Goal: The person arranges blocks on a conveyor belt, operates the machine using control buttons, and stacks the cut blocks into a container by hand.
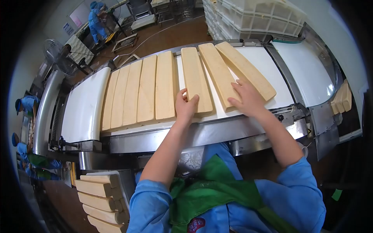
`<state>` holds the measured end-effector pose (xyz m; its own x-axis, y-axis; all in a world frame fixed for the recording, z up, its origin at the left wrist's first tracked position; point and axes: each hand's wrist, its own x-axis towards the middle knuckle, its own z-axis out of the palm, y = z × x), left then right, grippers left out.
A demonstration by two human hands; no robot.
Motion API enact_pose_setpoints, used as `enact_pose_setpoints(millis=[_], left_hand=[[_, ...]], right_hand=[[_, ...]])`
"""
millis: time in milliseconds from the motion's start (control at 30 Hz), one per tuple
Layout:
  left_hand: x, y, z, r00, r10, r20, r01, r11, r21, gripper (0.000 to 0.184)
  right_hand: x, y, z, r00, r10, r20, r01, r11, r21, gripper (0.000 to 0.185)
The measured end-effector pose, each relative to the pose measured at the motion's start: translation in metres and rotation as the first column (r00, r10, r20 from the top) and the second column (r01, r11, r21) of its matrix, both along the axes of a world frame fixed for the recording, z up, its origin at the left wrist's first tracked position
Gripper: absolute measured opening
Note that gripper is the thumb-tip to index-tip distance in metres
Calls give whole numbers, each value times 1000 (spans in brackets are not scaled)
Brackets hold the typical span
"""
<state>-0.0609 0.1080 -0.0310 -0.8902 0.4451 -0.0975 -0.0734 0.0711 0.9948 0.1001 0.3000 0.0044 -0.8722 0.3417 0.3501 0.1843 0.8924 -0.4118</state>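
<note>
Long pale-yellow blocks lie across a white conveyor belt. My left hand (187, 105) is at the near end of one block (194, 77), thumb on its top and fingers at its left side. To the right, my right hand (248, 98) touches the near end of another block (218, 72) with its fingers spread. A further block (248, 70) lies slanted beyond that hand, its far end close to the neighbouring block. On the left, several blocks (147, 89) lie side by side in a row.
A metal rail (167, 136) runs along the belt's near edge. More blocks (101, 202) are stacked at lower left, others (342, 99) at far right. White crates (258, 19) stand behind the belt. A fan (58, 52) and people in blue (95, 23) are at left.
</note>
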Motion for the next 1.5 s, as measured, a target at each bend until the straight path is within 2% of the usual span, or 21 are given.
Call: enact_pose_setpoints(millis=[33, 133, 233, 267, 367, 467, 567, 600, 633, 733, 800, 833, 900, 1033, 1100, 1233, 1267, 1333, 1400, 1467, 1500], left_hand=[[-1, -4, 1, 1000, -9, 5, 9, 1000, 4, 63], [3, -17, -9, 756, -142, -639, -99, 940, -325, 67], [27, -46, 37, 336, -546, -767, -236, 740, -630, 73], [20, -54, 32, 300, -571, -764, -249, 726, -641, 78], [-7, -80, 35, 337, -626, -703, -336, 618, -711, 77], [-29, -92, 29, 302, -616, -728, -299, 664, -685, 77], [-33, -95, 30, 300, -611, -732, -285, 675, -680, 81], [-35, -97, 24, 278, -602, -749, -308, 683, -663, 82], [-40, -100, 19, 253, -591, -765, -337, 688, -643, 83], [-45, -105, 20, 331, -582, -743, -259, 701, -665, 85], [-45, -112, 22, 353, -555, -753, -212, 736, -642, 82], [-45, -117, 21, 327, -496, -805, -189, 800, -570, 77], [-27, -130, 34, 406, -438, -802, -81, 857, -509, 55], [9, -197, 29, 310, -250, -917, -75, 955, -286, 46], [34, -255, 29, 400, -164, -902, -250, 927, -279, 30], [67, -396, 38, 469, 54, -881, -682, 656, -323, 19], [75, -432, 37, 384, 176, -906, -788, 574, -222, 20], [99, -519, 26, 355, 249, -901, -922, 250, -294, 25], [132, -593, 20, 408, 322, -854, -877, -121, -465, 34], [160, -622, 19, 391, 463, -795, -613, -513, -601, 49], [169, -636, 10, 368, 587, -721, -575, -465, -673, 53]], right_hand=[[-9, -11, -11, 999, -48, 19, 49, 998, -39, 60], [-26, -20, -15, 994, -100, 42, 106, 983, -149, 68], [-41, -35, -25, 999, -8, 39, 15, 985, -171, 67], [-49, -41, -24, 999, 34, 26, -30, 987, -155, 65], [-80, -73, -17, 997, 70, -44, -78, 970, -229, 60], [-89, -94, -12, 1000, -12, 24, 17, 978, -210, 59], [-83, -54, -44, 977, 142, -160, -164, 978, -130, 59], [-67, -34, -34, 990, 136, -49, -143, 890, -433, 54], [-52, -8, -32, 988, 59, -143, -96, 958, -269, 52], [6, 81, -13, 987, -154, 36, 148, 980, 132, 71], [18, 115, -38, 998, -14, 57, 29, 962, -270, 74], [14, 112, -48, 998, 58, -22, -62, 940, -336, 73], [-9, 72, -56, 999, 32, 4, -31, 990, -138, 70], [-67, -55, -20, 993, -114, 26, 117, 983, -140, 59], [-83, -79, -16, 975, -223, 7, 220, 959, -179, 58], [-83, -71, -34, 980, -174, -94, 153, 969, -194, 49], [-82, -66, -47, 975, -149, -167, 121, 978, -171, 46], [-81, -83, -49, 955, -57, -291, 33, 996, -86, 40], [-64, -135, -19, 921, 72, -383, -60, 997, 42, 33], [-58, -187, -10, 895, 193, -403, -233, 971, -52, 29], [-56, -209, -8, 875, 253, -412, -318, 943, -98, 26]])
